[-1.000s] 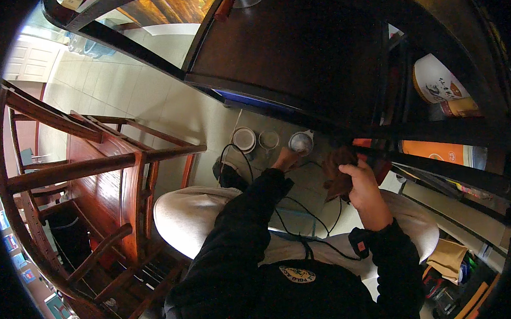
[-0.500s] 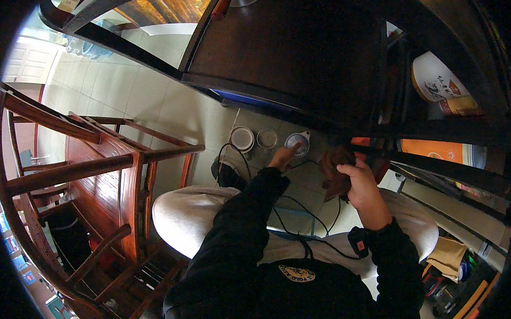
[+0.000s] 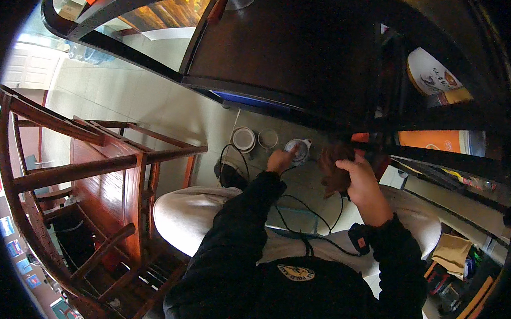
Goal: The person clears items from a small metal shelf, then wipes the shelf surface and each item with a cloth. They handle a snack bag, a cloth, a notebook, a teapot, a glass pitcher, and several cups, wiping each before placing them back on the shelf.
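My left hand (image 3: 279, 161) is closed on the near-left rim of a small round white cup (image 3: 301, 153) with a short tab at its far right side. Its thumb lies over the cup, and its other fingers are mostly hidden. In my right hand (image 3: 362, 181) a crumpled brown cloth (image 3: 336, 163) is gripped, thumb on top, hanging just right of the cup. Two more round things stand on the floor to the left: a white lidded-looking one (image 3: 244, 139) and a shallow pale dish (image 3: 268, 139).
A dark wooden cabinet (image 3: 283, 52) rises ahead. Dark shelves at right hold a white tub (image 3: 433, 73) and an orange box (image 3: 430, 140). A red-brown wooden chair (image 3: 104, 167) stands at left. Black cords (image 3: 305, 204) hang over my lap; my shoe (image 3: 232, 174) rests near the dishes.
The cup has shifted slightly right and tilted in my left hand. The brown cloth has changed its folds, with my right hand staying in nearly the same place.
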Tool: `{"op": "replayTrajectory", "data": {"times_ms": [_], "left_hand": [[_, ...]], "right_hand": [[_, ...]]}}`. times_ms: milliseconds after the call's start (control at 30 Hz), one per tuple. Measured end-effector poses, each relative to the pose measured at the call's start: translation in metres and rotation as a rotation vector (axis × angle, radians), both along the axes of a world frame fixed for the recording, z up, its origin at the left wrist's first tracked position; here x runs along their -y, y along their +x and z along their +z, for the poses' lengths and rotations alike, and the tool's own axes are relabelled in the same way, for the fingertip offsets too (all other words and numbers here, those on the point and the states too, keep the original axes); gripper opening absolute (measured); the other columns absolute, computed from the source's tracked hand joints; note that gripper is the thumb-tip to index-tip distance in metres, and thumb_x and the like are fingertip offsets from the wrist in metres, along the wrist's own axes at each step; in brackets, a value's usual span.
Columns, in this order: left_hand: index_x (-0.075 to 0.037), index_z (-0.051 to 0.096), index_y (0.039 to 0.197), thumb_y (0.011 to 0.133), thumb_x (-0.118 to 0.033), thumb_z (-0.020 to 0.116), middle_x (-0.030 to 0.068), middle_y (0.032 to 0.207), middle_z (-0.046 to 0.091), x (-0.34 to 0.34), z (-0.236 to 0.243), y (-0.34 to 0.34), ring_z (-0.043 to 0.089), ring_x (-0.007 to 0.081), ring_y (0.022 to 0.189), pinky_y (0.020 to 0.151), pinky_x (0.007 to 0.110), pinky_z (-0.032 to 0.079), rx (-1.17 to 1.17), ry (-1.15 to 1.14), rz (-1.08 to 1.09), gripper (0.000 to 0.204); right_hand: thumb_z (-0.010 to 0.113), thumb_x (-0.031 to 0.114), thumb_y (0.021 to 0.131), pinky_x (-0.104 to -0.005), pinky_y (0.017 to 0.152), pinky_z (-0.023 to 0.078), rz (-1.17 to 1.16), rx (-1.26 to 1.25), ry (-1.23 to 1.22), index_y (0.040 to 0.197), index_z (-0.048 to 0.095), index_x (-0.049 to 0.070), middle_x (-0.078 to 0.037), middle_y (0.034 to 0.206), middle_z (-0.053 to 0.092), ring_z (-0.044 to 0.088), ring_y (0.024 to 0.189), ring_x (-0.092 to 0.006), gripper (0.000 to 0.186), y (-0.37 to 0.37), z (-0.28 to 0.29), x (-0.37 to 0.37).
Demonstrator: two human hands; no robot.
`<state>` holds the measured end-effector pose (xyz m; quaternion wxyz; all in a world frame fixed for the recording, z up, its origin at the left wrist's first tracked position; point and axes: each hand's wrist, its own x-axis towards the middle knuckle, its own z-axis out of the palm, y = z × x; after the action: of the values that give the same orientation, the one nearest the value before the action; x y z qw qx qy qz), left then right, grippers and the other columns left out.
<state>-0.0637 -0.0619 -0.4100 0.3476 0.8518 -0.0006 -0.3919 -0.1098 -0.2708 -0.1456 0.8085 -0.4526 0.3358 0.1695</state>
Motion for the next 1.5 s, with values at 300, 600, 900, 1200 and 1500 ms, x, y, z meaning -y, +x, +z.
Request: {"op": "replayTrajectory", "data": {"times_ms": [300,600,900,1200,1500], "left_hand": [[-0.006,0.068,0.099,0.079,-0.075,0.038,0.0233,0.089,0.065,-0.01,0.1,0.01,0.062,0.0359,0.085,0.077,0.042,0.046,-0.086,-0.062,-0.05,0.077],[-0.004,0.062,0.101,0.078,-0.077,0.037,0.0066,0.066,0.056,-0.052,0.236,0.033,0.053,0.021,0.058,0.051,0.03,0.041,-0.048,-0.184,0.203,0.081],[-0.016,0.043,0.064,0.077,-0.08,0.033,-0.0072,0.055,0.032,-0.06,0.364,0.036,0.02,0.0026,0.039,0.035,0.018,0.014,-0.305,-0.537,0.56,0.066],[-0.017,0.039,0.062,0.077,-0.08,0.033,-0.0065,0.055,0.03,-0.042,0.379,0.044,0.021,0.0035,0.042,0.036,0.019,0.015,-0.114,-0.604,0.557,0.065],[-0.015,0.044,0.067,0.079,-0.079,0.03,-0.0057,0.056,0.032,-0.034,0.377,0.052,0.02,0.005,0.043,0.037,0.021,0.013,-0.113,-0.569,0.555,0.067]], "right_hand": [[0.06,0.008,0.077,-0.0347,0.081,0.049,-0.041,-0.062,-0.076,0.112,0.054,0.004,-0.008,0.102,0.061,0.06,0.093,-0.0219,0.036,0.002,0.019,-0.016],[0.064,0.021,0.076,-0.0333,0.084,0.045,0.004,0.336,-0.277,0.113,0.054,0.004,-0.008,0.106,0.06,0.057,0.097,-0.0211,0.042,0.005,0.086,-0.024],[0.062,0.031,0.085,-0.0346,0.099,0.036,-0.093,0.614,-0.913,0.13,0.04,-0.006,-0.022,0.125,0.051,0.049,0.115,-0.0308,0.063,0.013,0.079,-0.038],[0.054,0.008,0.085,-0.0453,0.096,0.036,0.102,1.23,-1.382,0.122,0.048,-0.002,-0.02,0.125,0.048,0.044,0.11,-0.039,0.039,0.038,0.09,-0.059],[0.059,0.005,0.073,-0.0462,0.093,0.037,0.182,1.229,-1.634,0.12,0.053,0.004,-0.016,0.126,0.047,0.044,0.106,-0.0382,0.048,0.038,0.099,-0.066]]}}
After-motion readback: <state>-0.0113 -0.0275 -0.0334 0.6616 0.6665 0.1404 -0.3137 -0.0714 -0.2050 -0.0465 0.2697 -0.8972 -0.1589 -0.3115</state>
